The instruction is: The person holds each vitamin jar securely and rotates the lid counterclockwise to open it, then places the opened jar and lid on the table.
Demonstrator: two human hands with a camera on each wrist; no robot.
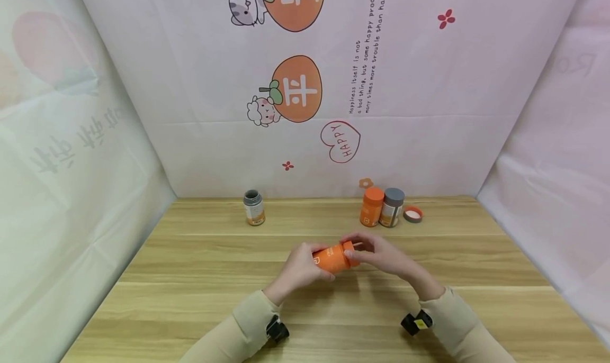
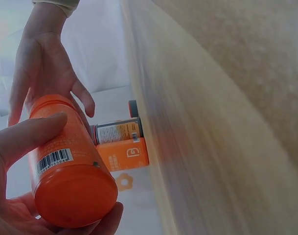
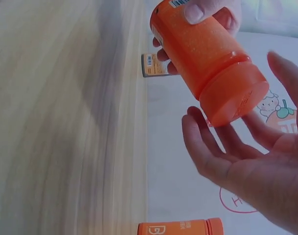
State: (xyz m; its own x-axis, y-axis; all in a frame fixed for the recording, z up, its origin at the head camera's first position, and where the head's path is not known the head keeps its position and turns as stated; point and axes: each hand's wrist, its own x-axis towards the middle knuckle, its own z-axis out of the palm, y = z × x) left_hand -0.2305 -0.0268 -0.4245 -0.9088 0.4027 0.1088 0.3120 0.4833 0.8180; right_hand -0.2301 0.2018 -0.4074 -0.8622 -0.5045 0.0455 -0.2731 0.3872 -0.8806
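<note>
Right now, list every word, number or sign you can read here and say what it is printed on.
"HAPPY": in the red heart on the backdrop.
"Happiness itself is not a bad thing, but some happy produce... many times more trouble than...": slanted lines on the backdrop, cut off at the top.
"B" logo: on the standing orange bottle.
Barcode digits on the held orange bottle: too small.
Grey-capped bottle label: too blurred.

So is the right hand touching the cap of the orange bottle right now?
Cannot tell. In the right wrist view the right hand cups open around the orange bottle's cap, no gap or contact plain; the head view hides the fingertips.
</note>
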